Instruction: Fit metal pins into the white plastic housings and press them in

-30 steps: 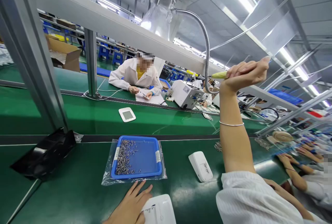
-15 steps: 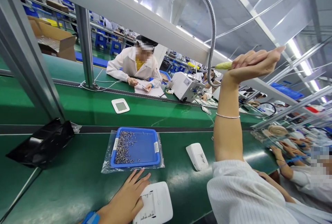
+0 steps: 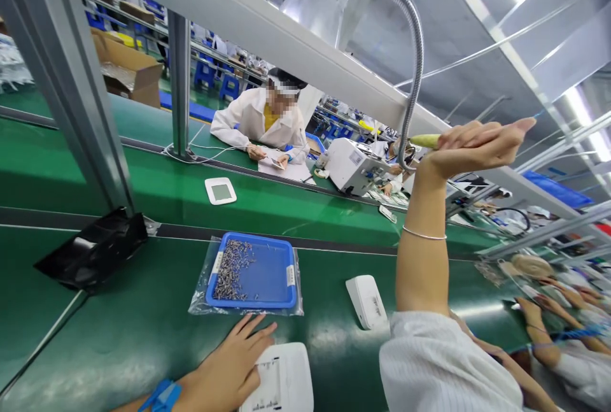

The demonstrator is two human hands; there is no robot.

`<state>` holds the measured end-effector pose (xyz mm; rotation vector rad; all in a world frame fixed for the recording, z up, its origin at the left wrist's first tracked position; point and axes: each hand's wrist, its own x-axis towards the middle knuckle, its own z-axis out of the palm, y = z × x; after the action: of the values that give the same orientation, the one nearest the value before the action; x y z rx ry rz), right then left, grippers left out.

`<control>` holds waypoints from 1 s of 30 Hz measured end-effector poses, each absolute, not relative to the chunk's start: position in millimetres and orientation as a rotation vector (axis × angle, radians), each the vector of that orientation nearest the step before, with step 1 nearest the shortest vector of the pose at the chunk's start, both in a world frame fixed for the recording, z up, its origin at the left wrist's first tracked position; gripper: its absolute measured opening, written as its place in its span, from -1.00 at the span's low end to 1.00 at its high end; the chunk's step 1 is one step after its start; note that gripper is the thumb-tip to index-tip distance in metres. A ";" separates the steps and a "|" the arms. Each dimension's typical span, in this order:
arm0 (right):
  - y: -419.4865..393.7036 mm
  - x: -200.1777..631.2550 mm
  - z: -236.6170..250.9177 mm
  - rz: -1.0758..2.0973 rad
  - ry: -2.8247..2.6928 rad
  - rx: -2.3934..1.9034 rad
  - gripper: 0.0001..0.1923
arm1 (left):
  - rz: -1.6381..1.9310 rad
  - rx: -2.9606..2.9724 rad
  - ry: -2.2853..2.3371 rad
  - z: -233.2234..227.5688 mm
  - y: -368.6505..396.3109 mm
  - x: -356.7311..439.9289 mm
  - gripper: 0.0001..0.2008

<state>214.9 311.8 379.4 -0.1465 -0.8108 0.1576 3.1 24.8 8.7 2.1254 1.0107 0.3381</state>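
Note:
My right hand (image 3: 472,148) is raised high at the right and grips a yellow-green tool (image 3: 424,141) pointing left, close to a flexible metal hose (image 3: 416,62). My left hand (image 3: 229,367) lies flat at the bottom edge, fingers apart, resting on a white plastic device (image 3: 286,380) on the green belt. Just beyond its fingertips sits a blue tray (image 3: 267,272) with several small metal screws (image 3: 229,269), on a clear plastic bag. A second white device (image 3: 366,300) lies to the right of the tray.
A black bag (image 3: 95,249) lies at the left by a metal post (image 3: 71,81). A third white device (image 3: 220,191) sits on the far belt. A person in a white coat (image 3: 260,125) works opposite beside a white machine (image 3: 351,167). Other workers' hands (image 3: 539,310) show at right.
My view has shifted slightly; the raised right hand sits a little lower in the picture, still gripping the tool. My left hand stays on the white device, with a blue wrist strap now showing.

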 end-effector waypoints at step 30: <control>134.8 160.5 223.8 0.916 -1.488 -0.199 -0.47 | 0.433 2.130 1.123 -11.5 19.2 8.8 -0.38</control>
<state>160.5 134.8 223.8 -0.1994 -1.4883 0.9156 8.8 19.2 -11.5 2.1301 1.1230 0.4332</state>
